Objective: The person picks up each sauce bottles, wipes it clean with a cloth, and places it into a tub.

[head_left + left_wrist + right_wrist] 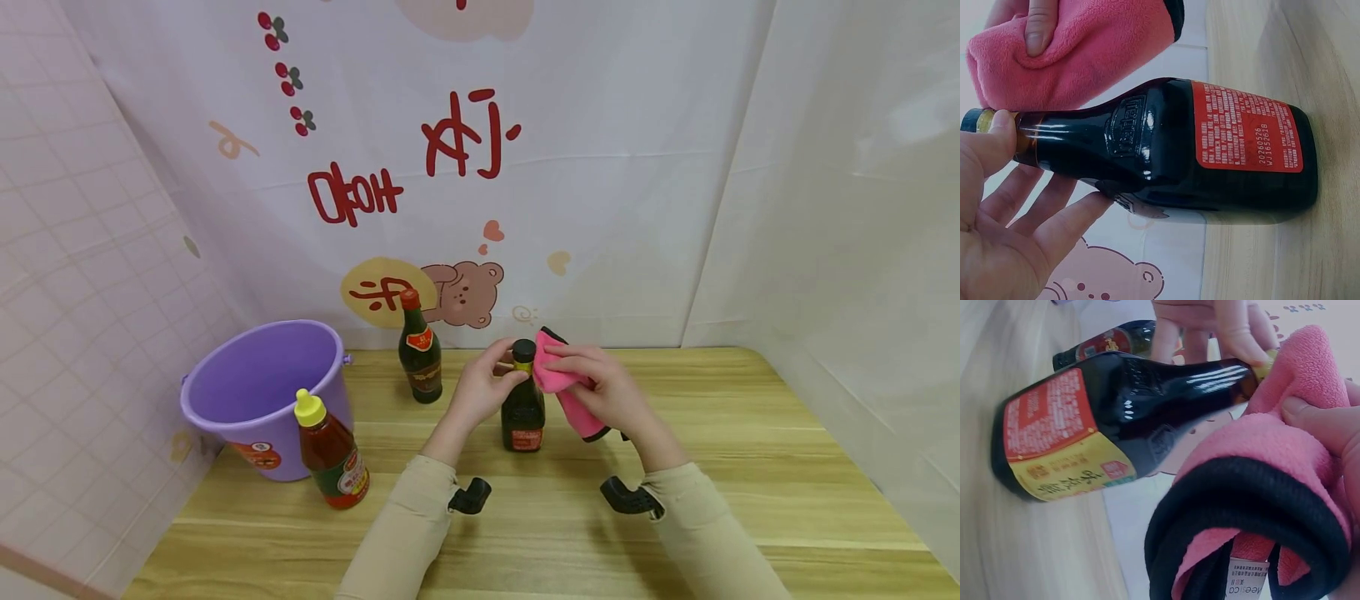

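left hand [486, 385] grips bottle [523, 408] by the neck, right hand [609, 390] holds cloth [552, 380] to it

the bottle stands upright on the table [555, 533], between the two hands. the left hand is on its left side, thumb on the yellow band just under the black cap [524, 350], the other fingers reaching round the back of the neck; it is grasping the bottle there, well above the base. the body of the bottle, with its red label [1247, 128], lies below that hand.

the right hand is on the other side of the bottle, grasping the pink cloth between thumb and fingers. the cloth is bunched and folded, its upper part against the neck close to the cap, its black-edged lower part hanging beside the bottle. a white tag [1247, 578] shows inside the fold.

a green bottle [422, 360] with a red cap stands upright behind and to the left of the left hand, apart from it. further left are a purple bucket [288, 442] and, just in front of it, a red bottle [332, 458] with a yellow top. behind the table hangs a white sheet [600, 208] printed with a bear, hearts and cherries.
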Tool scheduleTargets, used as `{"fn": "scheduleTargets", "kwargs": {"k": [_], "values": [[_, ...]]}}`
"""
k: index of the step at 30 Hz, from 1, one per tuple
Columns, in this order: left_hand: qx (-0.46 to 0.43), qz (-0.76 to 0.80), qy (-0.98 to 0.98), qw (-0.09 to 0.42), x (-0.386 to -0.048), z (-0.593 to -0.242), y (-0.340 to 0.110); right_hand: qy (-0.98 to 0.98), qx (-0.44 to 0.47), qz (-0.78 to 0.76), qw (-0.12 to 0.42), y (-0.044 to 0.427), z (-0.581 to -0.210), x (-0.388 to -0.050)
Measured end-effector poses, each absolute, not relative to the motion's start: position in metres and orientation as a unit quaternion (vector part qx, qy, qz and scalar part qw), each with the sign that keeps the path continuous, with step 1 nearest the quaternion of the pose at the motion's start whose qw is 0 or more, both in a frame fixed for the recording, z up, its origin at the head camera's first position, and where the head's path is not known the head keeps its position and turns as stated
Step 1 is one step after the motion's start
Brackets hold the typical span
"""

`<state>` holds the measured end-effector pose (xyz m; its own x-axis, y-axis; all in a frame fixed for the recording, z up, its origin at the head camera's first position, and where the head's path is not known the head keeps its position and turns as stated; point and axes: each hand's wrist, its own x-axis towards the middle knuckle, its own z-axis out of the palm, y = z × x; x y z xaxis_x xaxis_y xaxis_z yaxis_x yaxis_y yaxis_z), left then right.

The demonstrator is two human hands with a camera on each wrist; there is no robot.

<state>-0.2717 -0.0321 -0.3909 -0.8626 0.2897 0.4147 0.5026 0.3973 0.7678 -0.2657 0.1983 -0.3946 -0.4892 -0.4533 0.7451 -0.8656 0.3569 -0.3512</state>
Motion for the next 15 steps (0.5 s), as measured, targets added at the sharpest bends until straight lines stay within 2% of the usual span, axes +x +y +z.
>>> {"fn": "scheduleTargets", "kwargs": {"k": [15], "values": [[-0.249,-0.493,-0.825,0.116,-0.272,-0.391,-0.032,-0.777,0.419,0.376,0.282,0.192,-0.410,-0.269]]}}
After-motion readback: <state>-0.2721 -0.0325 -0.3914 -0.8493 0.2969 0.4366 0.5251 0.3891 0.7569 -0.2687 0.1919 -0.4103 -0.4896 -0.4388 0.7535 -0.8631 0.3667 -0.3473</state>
